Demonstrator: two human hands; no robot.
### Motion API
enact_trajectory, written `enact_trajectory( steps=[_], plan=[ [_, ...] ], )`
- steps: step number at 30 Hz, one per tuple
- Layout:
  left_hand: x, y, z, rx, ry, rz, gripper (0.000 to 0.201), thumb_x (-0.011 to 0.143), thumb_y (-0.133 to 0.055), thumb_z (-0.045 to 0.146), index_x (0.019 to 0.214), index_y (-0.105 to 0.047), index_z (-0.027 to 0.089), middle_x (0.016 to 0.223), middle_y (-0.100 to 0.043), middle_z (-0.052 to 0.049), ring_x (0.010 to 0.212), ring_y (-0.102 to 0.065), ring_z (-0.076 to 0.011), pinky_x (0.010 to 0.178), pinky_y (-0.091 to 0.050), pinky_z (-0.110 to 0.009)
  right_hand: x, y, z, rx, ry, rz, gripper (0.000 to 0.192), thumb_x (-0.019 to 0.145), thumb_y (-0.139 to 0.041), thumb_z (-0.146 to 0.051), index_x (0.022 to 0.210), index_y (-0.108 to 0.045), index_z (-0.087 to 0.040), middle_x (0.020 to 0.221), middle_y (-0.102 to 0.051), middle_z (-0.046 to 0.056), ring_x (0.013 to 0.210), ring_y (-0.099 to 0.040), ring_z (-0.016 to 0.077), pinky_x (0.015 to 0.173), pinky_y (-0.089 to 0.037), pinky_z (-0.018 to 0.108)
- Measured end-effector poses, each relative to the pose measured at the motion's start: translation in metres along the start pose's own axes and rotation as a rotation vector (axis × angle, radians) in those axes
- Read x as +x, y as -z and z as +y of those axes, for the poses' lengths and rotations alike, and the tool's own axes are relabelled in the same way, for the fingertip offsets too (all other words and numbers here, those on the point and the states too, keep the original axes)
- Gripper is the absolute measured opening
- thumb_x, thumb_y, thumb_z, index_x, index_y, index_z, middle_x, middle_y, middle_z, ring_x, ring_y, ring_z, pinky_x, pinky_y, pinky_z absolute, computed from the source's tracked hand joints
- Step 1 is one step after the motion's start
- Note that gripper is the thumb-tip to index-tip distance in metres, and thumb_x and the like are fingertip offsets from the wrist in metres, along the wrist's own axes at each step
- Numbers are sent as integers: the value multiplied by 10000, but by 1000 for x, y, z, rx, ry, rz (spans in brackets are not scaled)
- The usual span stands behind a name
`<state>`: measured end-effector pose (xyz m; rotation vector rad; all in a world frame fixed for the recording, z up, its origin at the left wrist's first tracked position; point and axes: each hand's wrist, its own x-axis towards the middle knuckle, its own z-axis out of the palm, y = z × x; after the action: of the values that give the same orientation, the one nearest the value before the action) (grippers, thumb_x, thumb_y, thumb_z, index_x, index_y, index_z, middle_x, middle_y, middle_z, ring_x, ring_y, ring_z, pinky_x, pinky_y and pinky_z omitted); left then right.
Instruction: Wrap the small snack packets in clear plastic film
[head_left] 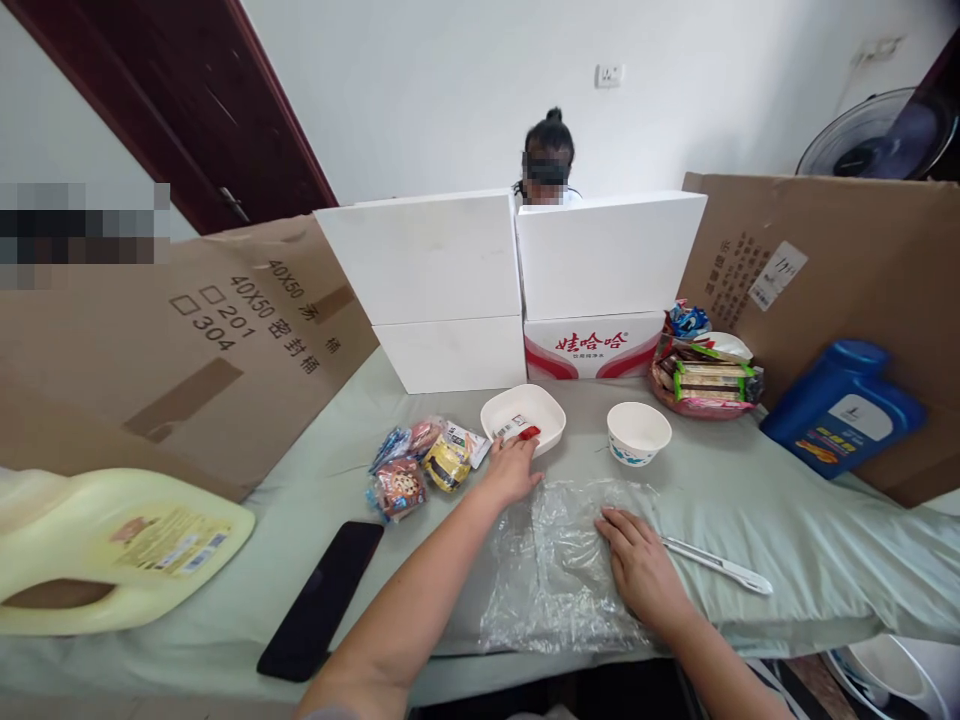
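The left hand reaches to the near rim of a shallow white dish and pinches a small red-and-white snack packet at its fingertips; the packet lies partly inside the dish, and the fingers cover its near end, so its print cannot be read. The right hand lies flat, fingers together, pressing on a crumpled clear plastic bag spread over the pale green cloth near the front edge. How far the bag reaches under the palm is hidden.

Just left of the dish is a small heap of snack packets, their labels too small to make out. Right of the dish stands a white paper bowl, its inside not visible. A white plastic knife lies just right of the right hand, its handle end hidden by the hand. Farther right sits a red tray of wrapped snacks, and beyond it a blue jug leans against cardboard.

At the near left, a yellow jug lies on its side, cut off by the frame edge, with a black phone face down beside it. White foam boxes at the far side hide all but the head of a person behind them.
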<state>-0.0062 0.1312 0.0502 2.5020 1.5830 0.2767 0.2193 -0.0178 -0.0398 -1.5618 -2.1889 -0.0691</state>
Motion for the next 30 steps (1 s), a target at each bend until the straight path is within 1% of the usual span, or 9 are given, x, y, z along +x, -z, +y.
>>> enact_trajectory(
  steps=[3, 5, 9, 12, 15, 18, 22, 26, 30],
  plan=[
    [-18, -6, 6, 6, -40, 142, 544, 804, -656, 200, 1325, -501, 183, 1393, -489, -139, 1339, -379, -310, 1130, -211, -528, 1, 1, -1, -9, 0, -6, 447, 857, -414, -72, 1243, -601, -199, 1326, -580, 62, 1222, -502, 220, 1037, -403, 406],
    [-34, -11, 7, -25, -180, 198, 412, 839, -599, 193, 1250, -569, 177, 1329, -541, -128, 1287, -438, -280, 1103, -293, -465, 2, 2, -2, -15, -1, -18, 430, 879, -406, -91, 1246, -600, -201, 1334, -575, 63, 1226, -497, 217, 1037, -395, 398],
    [-71, -28, -1, -81, -516, -46, 290, 879, -590, 267, 1166, -630, 257, 1262, -611, -49, 1220, -515, -217, 1044, -390, -380, 1, 4, -4, -58, -9, -83, 402, 932, -462, -337, 1308, -559, -232, 1395, -524, 66, 1315, -404, 285, 1065, -325, 491],
    [-95, -32, -12, 40, -263, -12, 406, 888, -594, 322, 1286, -550, 254, 1404, -505, -86, 1310, -430, -293, 1055, -367, -493, -2, 8, -5, -89, 3, -162, 580, 883, -505, -528, 1398, -467, -263, 1488, -412, 64, 1396, -252, 365, 1078, -241, 585],
    [-109, -26, -13, 105, -51, 84, 325, 901, -554, 271, 1214, -597, 195, 1313, -571, -129, 1258, -472, -325, 1023, -389, -529, -1, 15, -13, -103, -31, -239, 687, 841, -529, -600, 1428, -428, -258, 1514, -363, 91, 1399, -230, 404, 1066, -220, 621],
    [-112, -25, 2, 29, -135, 141, 292, 914, -493, 205, 1181, -610, 187, 1265, -603, -111, 1234, -499, -279, 1052, -389, -479, 13, 22, -31, -91, -60, -260, 657, 867, -493, -600, 1422, -439, -252, 1512, -364, 101, 1395, -254, 394, 1078, -206, 616],
    [-106, -42, 22, -32, -270, 12, 494, 917, -507, 275, 1399, -436, 195, 1478, -427, -92, 1393, -326, -284, 1123, -314, -490, 37, 16, -48, -20, 28, -315, 627, 922, -423, -552, 1458, -375, -230, 1532, -324, 84, 1420, -240, 321, 1120, -198, 554],
    [-111, -57, 11, -1, -152, -60, 637, 911, -524, 463, 1474, -326, 240, 1562, -270, -85, 1447, -179, -337, 1143, -211, -578, 30, 6, -25, -54, -88, -322, 669, 911, -442, -547, 1467, -353, -186, 1537, -304, 104, 1426, -218, 335, 1119, -201, 580],
    [-130, -46, -16, -118, -63, 37, 531, 938, -471, 444, 1410, -430, 202, 1520, -345, -127, 1429, -233, -332, 1135, -233, -571, -2, 23, 11, -55, -204, -167, 598, 912, -452, -525, 1366, -496, -138, 1473, -412, 157, 1400, -283, 342, 1099, -283, 556]
  ],
)
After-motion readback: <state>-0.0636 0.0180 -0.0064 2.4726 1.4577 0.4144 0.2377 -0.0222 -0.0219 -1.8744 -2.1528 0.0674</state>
